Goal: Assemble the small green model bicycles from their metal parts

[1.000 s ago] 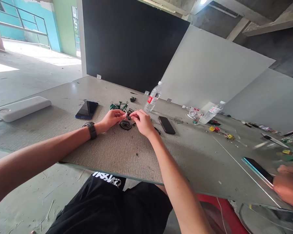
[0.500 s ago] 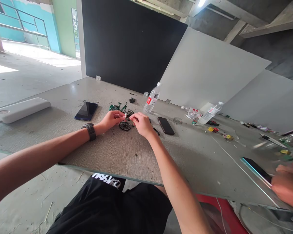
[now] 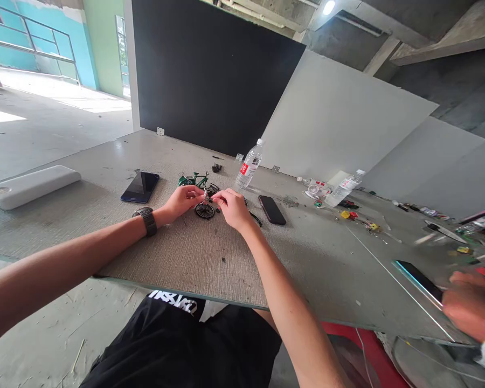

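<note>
My left hand is closed, its fingertips pinching the silver front fork above a small black spoked wheel. From the other side my right hand reaches in with thumb and forefinger pinched together at the fork; what lies between those fingertips is too small to make out. Just behind my fingers stands a green model bicycle frame, with dark parts partly covered by my hands. A curved green and black piece lies beside my right wrist, and another wheel is mostly hidden behind that hand.
A dark phone and a white power bank lie left. A water bottle, a black part and another phone are behind and right. Further right are a second bottle, scattered coloured pieces and a co-worker's blurred hand.
The view has shifted slightly. My right fingertips have come a little closer to the fork, while my left hand keeps its place. The co-worker's hand has moved slightly.
</note>
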`<state>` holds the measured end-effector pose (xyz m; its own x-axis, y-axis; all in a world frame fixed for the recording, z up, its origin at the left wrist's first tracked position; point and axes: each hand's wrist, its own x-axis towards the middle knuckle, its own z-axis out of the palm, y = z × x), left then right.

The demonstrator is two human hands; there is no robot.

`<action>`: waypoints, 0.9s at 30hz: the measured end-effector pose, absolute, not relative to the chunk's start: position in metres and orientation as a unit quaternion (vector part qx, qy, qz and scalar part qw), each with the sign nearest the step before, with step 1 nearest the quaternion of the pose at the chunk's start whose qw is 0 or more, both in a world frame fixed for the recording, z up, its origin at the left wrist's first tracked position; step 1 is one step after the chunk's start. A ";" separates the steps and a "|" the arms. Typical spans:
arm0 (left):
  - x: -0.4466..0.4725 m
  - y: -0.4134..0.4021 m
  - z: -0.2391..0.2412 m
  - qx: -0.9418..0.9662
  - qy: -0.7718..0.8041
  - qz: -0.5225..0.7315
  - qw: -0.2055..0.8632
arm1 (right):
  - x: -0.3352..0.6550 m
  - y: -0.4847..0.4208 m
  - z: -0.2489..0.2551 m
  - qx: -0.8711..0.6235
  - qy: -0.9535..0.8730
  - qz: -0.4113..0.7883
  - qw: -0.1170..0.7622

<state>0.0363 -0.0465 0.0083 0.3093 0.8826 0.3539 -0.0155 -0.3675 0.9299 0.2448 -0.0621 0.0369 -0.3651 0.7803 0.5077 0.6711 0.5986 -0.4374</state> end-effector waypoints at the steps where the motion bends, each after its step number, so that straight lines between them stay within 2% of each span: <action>1: 0.036 -0.046 0.008 0.673 0.324 0.489 0.452 | 0.245 -0.062 0.037 -0.443 -0.820 0.086 0.352; 5: 0.034 -0.041 0.009 0.722 0.322 0.489 0.368 | 0.247 -0.061 0.034 -0.456 -0.805 0.138 0.353; 10: 0.029 -0.041 0.017 0.789 0.321 0.463 0.243 | 0.254 -0.057 0.033 -0.448 -0.770 0.290 0.350; 14: 0.028 -0.042 0.020 0.826 0.273 0.455 0.192 | 0.262 -0.054 0.034 -0.431 -0.761 0.362 0.322; 19: 0.032 -0.040 0.018 0.796 0.305 0.459 0.251 | 0.258 -0.055 0.036 -0.420 -0.776 0.318 0.347; 23: 0.034 -0.039 0.015 0.748 0.318 0.488 0.318 | 0.251 -0.059 0.039 -0.423 -0.785 0.225 0.393; 27: 0.033 -0.038 0.014 0.730 0.291 0.481 0.389 | 0.249 -0.065 0.045 -0.439 -0.803 0.151 0.373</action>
